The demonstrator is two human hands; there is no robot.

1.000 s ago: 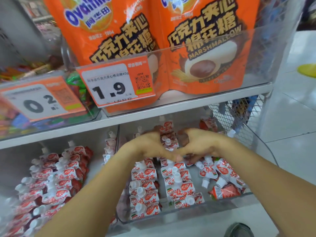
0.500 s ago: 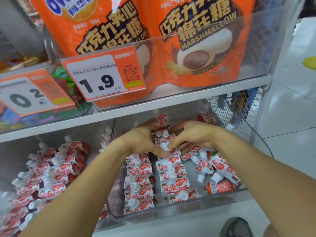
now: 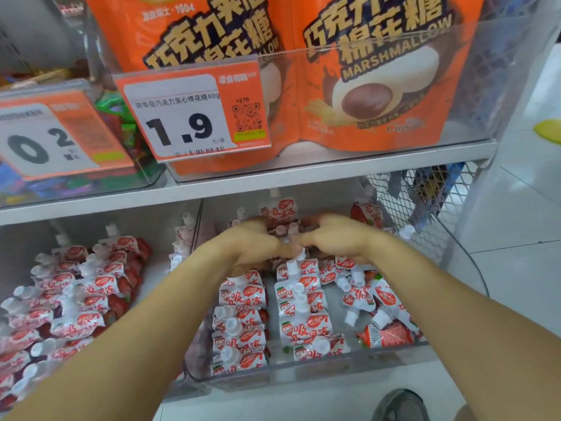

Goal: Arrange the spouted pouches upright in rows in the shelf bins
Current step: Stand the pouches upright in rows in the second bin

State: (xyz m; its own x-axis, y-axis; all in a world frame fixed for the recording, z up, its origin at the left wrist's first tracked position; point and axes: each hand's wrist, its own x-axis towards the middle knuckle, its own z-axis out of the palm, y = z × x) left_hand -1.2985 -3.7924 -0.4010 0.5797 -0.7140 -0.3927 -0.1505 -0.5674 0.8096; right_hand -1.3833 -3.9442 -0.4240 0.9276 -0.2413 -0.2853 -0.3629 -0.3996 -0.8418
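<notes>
Red-white spouted pouches (image 3: 305, 329) upright, spouts up, both hands (image 3: 252, 247) gathering them

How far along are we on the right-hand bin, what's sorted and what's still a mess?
Done: two front rows of pouches stand upright, spouts up, in the clear bin. In hand: the left hand and right hand meet over the pouches at the back; the grip itself is hidden. Left: the loose pouches on the bin's right side lie jumbled, one red pouch flat on its side.

White shelf board (image 3: 303, 180), wire mesh side panel (image 3: 425, 192), pale tiled floor (image 3: 522, 232)
</notes>
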